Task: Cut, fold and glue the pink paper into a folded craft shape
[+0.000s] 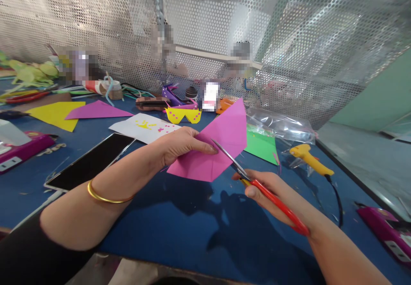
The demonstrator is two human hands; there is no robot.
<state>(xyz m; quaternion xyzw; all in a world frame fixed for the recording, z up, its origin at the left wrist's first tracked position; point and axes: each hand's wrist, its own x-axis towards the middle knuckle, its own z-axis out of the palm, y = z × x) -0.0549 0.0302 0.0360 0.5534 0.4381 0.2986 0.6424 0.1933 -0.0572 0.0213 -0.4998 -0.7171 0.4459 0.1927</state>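
Observation:
My left hand is closed on a sheet of pink paper, with the thumb lying on top and the fingers hidden beneath. The sheet is held up above the table and shows faint crease lines. My right hand grips a pair of red-handled scissors. One long metal blade lies over the front of the pink paper, its tip near my left thumb. Behind the sheet, a yellow paper mask with pink dots stands on the table.
On the blue table lie a tablet, a white sheet, yellow paper and green paper. A yellow glue gun with a cable is at right. Magenta power strips sit at both sides. Perforated metal borders the back.

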